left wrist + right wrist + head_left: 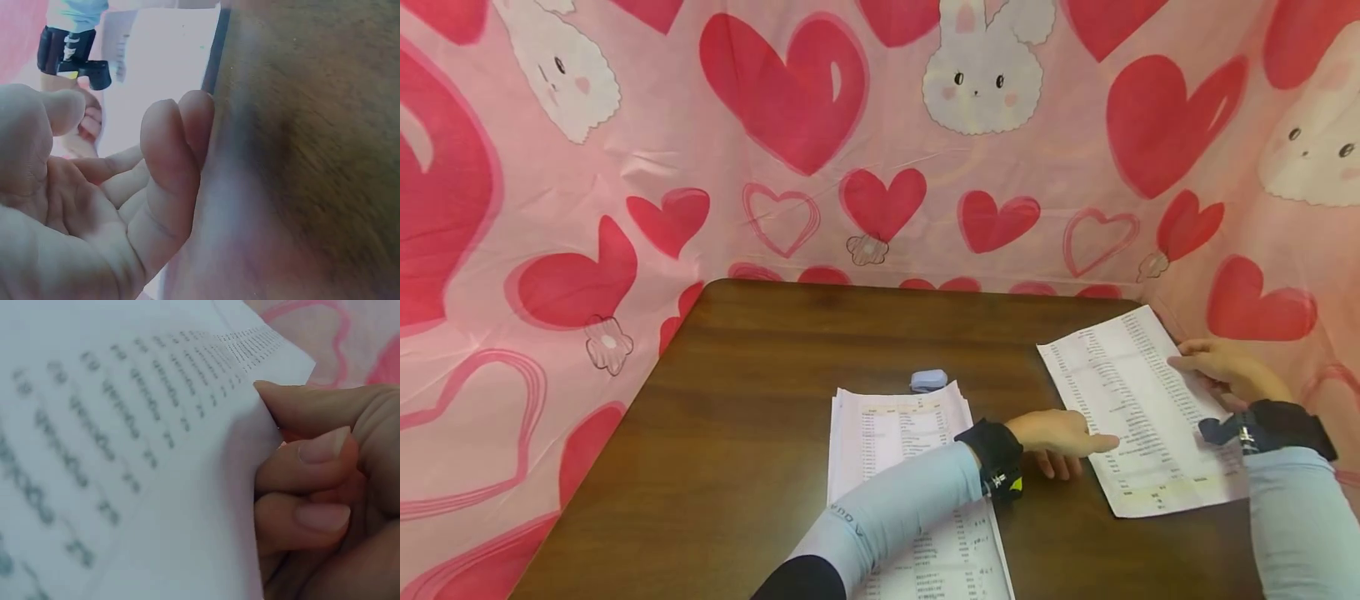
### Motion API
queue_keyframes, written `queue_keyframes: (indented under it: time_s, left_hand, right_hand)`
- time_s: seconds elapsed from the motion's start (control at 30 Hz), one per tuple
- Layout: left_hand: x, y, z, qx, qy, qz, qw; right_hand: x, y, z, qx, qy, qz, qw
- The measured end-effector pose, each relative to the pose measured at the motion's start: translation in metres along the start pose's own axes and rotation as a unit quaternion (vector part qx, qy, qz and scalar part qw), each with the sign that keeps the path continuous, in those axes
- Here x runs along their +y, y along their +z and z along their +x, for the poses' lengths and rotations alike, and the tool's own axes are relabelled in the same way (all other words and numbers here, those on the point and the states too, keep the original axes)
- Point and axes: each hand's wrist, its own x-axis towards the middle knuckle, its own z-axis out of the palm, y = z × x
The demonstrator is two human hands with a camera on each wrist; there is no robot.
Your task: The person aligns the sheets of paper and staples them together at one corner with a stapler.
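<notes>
My right hand point(1236, 371) pinches the right edge of a printed sheet point(1123, 408) between thumb and fingers. In the right wrist view the thumb lies over the edge of the sheet point(181, 506), which bends there, and the fingers are curled beneath. Reaching across from the left, my left hand point(1063, 433) has its index finger at the sheet's left edge, overlapping the print. Its other fingers curl loosely in the left wrist view, with nothing in the palm. Under my left forearm lies a stack of printed sheets point(891, 425), partly covered by the sleeve.
A small pale lilac object point(928, 381), perhaps a stapler, sits just behind the stack. Everything rests on a dark brown wooden table point(715, 433). Pink cloth point(895, 108) with hearts and rabbits hangs around the table's back and sides.
</notes>
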Motion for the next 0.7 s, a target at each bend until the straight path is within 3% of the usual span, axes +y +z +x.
queue_keyframes:
  time_s: [0.2, 0.37, 0.5, 0.7]
  left_hand:
    - [-0.004, 0.0, 0.001, 0.01, -0.004, 0.018, 0.9998]
    - [-0.003, 0.001, 0.0, 0.017, 0.009, -0.012, 0.9997]
    - [-0.004, 0.0, 0.001, 0.048, 0.023, -0.017, 0.9984]
    - [-0.007, -0.017, -0.003, 0.102, 0.047, -0.02, 0.9935]
  right_hand:
    - [0.001, 0.0, -0.003, 0.005, -0.021, 0.04, 0.999]
    - [-0.001, -0.004, -0.008, 0.001, -0.021, 0.096, 0.995]
    - [-0.003, -0.002, -0.011, -0.001, -0.033, 0.121, 0.992]
    - [-0.008, 0.001, -0.012, 0.003, -0.052, 0.093, 0.994]
